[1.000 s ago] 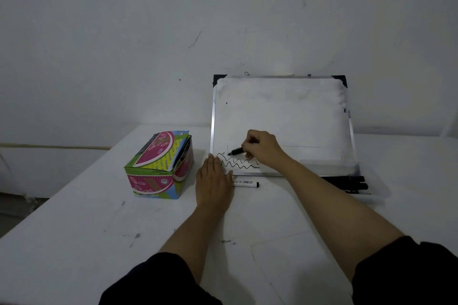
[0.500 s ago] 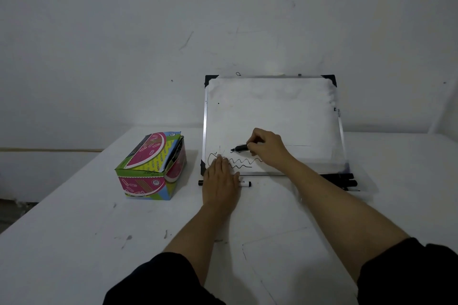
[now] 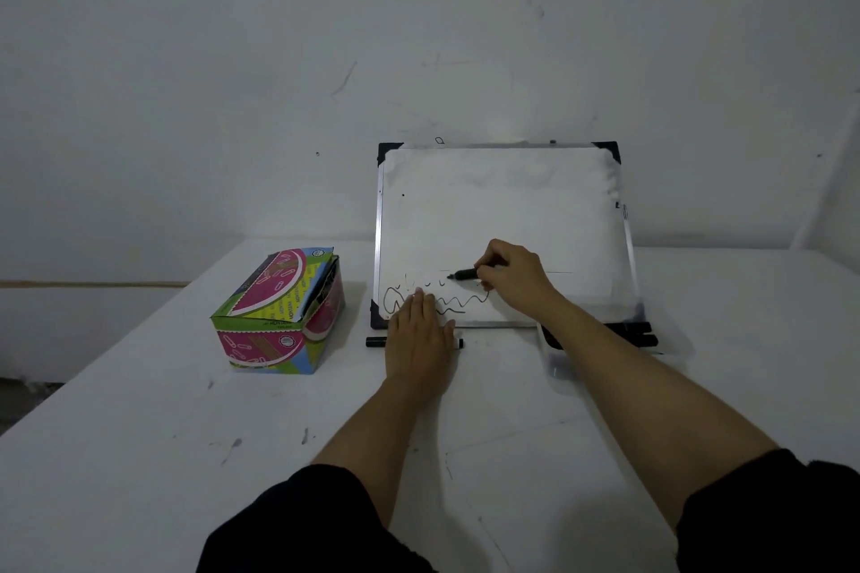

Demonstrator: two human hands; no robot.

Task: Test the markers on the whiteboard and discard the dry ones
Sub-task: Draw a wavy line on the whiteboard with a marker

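Testing under way at a white table [image 3: 139, 456], with the whiteboard [image 3: 502, 219] propped upright against the wall at the table's far edge. Left of the board sits a colourful cardboard box [image 3: 279, 321], its top flaps open; contents not legible. At the board's right foot lies a clear tray [image 3: 558, 363] holding several black markers [image 3: 637, 335], partly hidden behind the right forearm.

Left hand [image 3: 419, 340] lies flat, fingers straight and together, fingertips on the board's lower edge, palm covering the middle of a white marker [image 3: 377, 342] lying on the table just in front of the board; it holds nothing. Right hand [image 3: 516, 279] grips a black marker [image 3: 465, 275], fingers curled round the barrel, tip at the board surface above the squiggles [image 3: 465, 300].

Progress, judged: dark wavy lines along the board's lower part show at least one marker writes well. Faint short dashes just above them, near the tip, suggest the marker in hand is weak, though this cannot be confirmed. Left to do: verdict on this marker, the tray's markers, and the one under the left palm. Where dry ones go is not shown; the box is a likely place.
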